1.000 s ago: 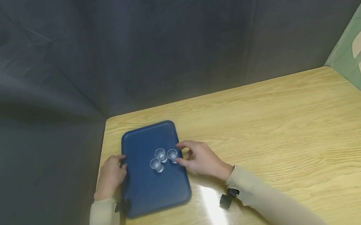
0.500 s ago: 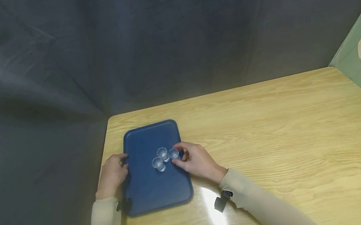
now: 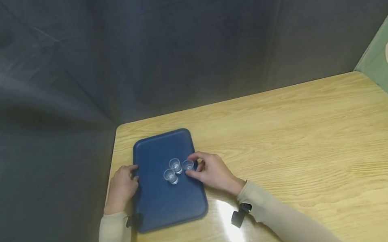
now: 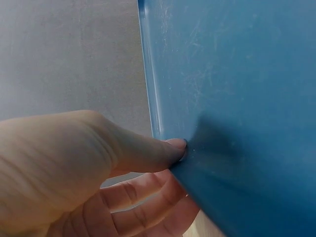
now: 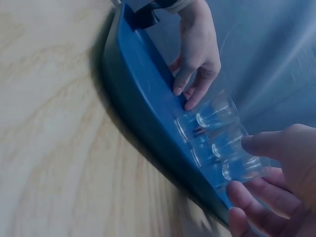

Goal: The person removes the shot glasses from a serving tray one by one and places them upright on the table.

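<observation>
On the blue tray (image 3: 169,210) three small clear shot glasses stand upright in a close group. My right hand (image 3: 215,174) holds the rightmost shot glass (image 3: 188,165) between thumb and fingers, its base still on the tray. Just left of it stands a second shot glass (image 3: 175,165), and a third shot glass (image 3: 170,176) is a little nearer to me. My left hand (image 3: 120,190) grips the tray's left rim. The left wrist view shows that thumb (image 4: 170,150) on top of the rim, the other fingers curled at its outer side.
The tray lies at the left end of a wooden table (image 3: 293,144). A dark cloth (image 3: 187,44) hangs behind the table and along its left side. A black device (image 3: 241,213) hangs by my right wrist.
My right hand has moved slightly left, and its thumb and fingers have come in around the rightmost glass. My left hand stays on the tray's rim.
</observation>
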Motion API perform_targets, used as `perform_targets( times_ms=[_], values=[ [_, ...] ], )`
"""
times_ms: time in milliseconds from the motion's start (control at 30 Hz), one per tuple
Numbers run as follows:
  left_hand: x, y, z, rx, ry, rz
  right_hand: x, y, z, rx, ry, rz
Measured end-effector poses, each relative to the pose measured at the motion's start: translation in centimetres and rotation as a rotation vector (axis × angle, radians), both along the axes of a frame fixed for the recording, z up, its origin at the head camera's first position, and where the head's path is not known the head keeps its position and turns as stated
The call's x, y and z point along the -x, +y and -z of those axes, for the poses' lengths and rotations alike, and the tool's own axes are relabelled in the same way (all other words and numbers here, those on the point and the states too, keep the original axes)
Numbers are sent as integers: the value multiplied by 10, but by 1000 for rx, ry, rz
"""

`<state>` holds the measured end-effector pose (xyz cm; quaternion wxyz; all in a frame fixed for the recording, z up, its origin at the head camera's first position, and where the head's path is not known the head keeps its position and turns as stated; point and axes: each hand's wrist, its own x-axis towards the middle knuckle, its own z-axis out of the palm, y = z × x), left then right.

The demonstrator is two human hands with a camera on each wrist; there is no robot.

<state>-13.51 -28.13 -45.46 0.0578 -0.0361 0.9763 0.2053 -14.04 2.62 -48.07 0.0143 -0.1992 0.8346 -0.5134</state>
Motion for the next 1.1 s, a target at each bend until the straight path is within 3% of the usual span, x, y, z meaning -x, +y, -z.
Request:
perform_targets(
  times_ms=[567, 1100],
  values=[
    [-2, -1, 5, 18, 25, 10, 4, 29, -4, 109, -103, 106],
    [-2, -2, 7, 32, 38, 18, 15, 104, -8, 100, -158, 246]
  ],
)
